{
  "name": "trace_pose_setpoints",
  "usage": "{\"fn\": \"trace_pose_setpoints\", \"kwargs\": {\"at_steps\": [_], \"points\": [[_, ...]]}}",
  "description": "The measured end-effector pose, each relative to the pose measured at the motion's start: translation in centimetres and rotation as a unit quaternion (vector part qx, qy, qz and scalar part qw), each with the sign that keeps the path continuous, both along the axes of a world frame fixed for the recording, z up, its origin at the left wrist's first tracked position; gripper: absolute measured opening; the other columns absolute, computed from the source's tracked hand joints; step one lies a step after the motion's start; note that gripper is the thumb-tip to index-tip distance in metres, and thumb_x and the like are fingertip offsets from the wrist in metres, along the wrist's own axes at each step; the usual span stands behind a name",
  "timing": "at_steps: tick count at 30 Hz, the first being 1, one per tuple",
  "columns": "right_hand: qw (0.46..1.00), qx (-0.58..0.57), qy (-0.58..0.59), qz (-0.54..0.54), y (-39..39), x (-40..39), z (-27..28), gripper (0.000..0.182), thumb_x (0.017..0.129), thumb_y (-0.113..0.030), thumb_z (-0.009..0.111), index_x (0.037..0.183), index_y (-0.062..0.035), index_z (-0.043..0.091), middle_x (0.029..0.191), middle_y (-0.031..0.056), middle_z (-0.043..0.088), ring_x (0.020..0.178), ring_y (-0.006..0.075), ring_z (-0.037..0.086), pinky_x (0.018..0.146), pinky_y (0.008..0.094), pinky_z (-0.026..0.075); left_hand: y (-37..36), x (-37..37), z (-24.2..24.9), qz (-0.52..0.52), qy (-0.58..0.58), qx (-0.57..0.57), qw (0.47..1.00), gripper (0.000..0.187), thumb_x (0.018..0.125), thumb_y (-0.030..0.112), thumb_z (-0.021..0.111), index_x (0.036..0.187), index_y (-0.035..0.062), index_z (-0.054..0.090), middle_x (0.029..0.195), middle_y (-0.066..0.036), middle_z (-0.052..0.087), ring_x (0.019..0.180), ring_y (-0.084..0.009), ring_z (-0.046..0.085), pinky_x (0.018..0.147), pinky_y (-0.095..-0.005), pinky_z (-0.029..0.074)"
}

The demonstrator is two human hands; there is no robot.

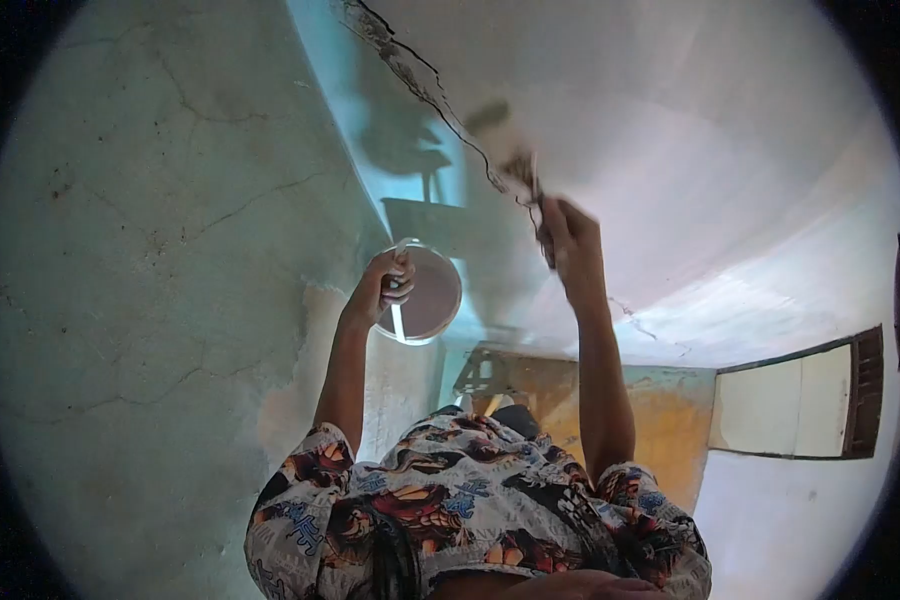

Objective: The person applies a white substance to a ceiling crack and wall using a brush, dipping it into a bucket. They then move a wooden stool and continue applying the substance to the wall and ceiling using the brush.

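Note:
My left hand (392, 278) is closed round the white handle (398, 323) of a round bucket (460, 292). A smooth brownish-grey surface shows inside the bucket. My right hand (572, 245) is raised to the pale wall (690, 180), its fingers wrapped round the dark handle of a paintbrush (520, 172). The brush head is smeared by motion and overlaps the lower end of a long, jagged crack (425, 90). Broken, rough plaster lines the upper part of that crack.
A greenish wall (170, 300) with fine cracks stands on the left, meeting the pale wall at a corner. Shadows fall beside the crack. Below lie an orange-brown surface (660, 420) and a dark-framed pale panel (795, 400) at right.

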State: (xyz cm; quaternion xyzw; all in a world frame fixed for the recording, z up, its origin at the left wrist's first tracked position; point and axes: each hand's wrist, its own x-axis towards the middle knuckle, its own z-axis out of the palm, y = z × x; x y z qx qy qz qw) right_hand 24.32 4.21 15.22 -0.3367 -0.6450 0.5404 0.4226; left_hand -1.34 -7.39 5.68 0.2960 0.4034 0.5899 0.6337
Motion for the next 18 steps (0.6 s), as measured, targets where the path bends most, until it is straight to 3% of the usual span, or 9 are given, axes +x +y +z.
{"fn": "trace_pose_setpoints", "kwargs": {"at_steps": [3,6,9,11,13,14,18], "points": [[0.993,0.075,0.082,0.024,1.1,-4.0,3.9,0.034,0.094,-0.029,0.047,0.094,0.0027,0.060,0.058,0.0007,0.046,0.054,0.0078,0.039,0.049,0.0245,0.032,0.3,0.4,0.5,-0.002,0.005,0.006,1.000,0.012,0.076,0.018,0.052,0.073,0.0127,0.042,0.058,0.005,0.033,0.040,-0.0023,0.027,0.034,-0.0173,0.019],[0.987,0.147,0.041,-0.052,2.7,-8.0,2.5,0.034,0.094,-0.028,0.045,0.092,0.0028,0.060,0.056,0.0045,0.047,0.051,0.0099,0.041,0.048,0.0275,0.034,0.5,0.0,0.0,-0.038,0.006,0.021,0.999,0.011,0.077,0.018,0.050,0.075,0.0129,0.041,0.058,0.005,0.032,0.039,-0.0026,0.027,0.034,-0.0183,0.021],[0.994,0.077,0.048,-0.054,3.3,-9.5,-4.0,0.037,0.095,-0.031,0.044,0.088,0.0019,0.059,0.052,-0.0031,0.037,0.047,0.0048,0.033,0.043,0.0237,0.028,0.3,0.2,0.5,-0.021,0.028,0.001,0.999,0.011,0.077,0.019,0.049,0.076,0.0123,0.041,0.057,0.005,0.031,0.038,-0.0027,0.026,0.034,-0.0189,0.022],[0.997,0.023,0.014,-0.079,3.0,-9.6,-11.1,0.037,0.095,-0.032,0.044,0.087,0.0010,0.058,0.051,-0.0030,0.037,0.042,0.0053,0.033,0.039,0.0240,0.026,0.2,0.1,0.3,-0.009,0.033,-0.002,0.999,0.012,0.076,0.020,0.049,0.076,0.0119,0.040,0.056,0.005,0.029,0.038,-0.0030,0.026,0.034,-0.0192,0.022],[0.980,-0.180,0.069,-0.050,0.7,-7.9,-15.9,0.035,0.095,-0.032,0.044,0.087,-0.0003,0.056,0.049,-0.0032,0.036,0.037,0.0061,0.031,0.034,0.0241,0.023,0.2,-0.2,-1.1,-0.018,0.021,0.013,1.000,0.014,0.076,0.022,0.049,0.076,0.0116,0.040,0.055,0.006,0.029,0.039,-0.0035,0.026,0.034,-0.0196,0.022],[0.973,-0.215,0.071,-0.047,-0.5,-6.8,-18.1,0.035,0.095,-0.033,0.044,0.087,-0.0009,0.055,0.049,-0.0034,0.036,0.036,0.0059,0.031,0.033,0.0236,0.022,0.1,-0.5,-1.5,-0.025,0.032,0.017,0.999,0.016,0.076,0.024,0.050,0.076,0.0118,0.040,0.056,0.005,0.029,0.039,-0.0041,0.026,0.034,-0.0205,0.022],[0.958,-0.275,0.062,-0.057,-4.4,-1.6,-20.2,0.038,0.094,-0.038,0.044,0.086,-0.0030,0.053,0.048,-0.0046,0.034,0.036,0.0047,0.028,0.033,0.0223,0.020,-0.4,0.6,-0.8,-0.043,0.047,0.005,0.998,0.017,0.075,0.025,0.050,0.076,0.0121,0.040,0.056,0.005,0.029,0.040,-0.0047,0.027,0.033,-0.0214,0.021]]}}
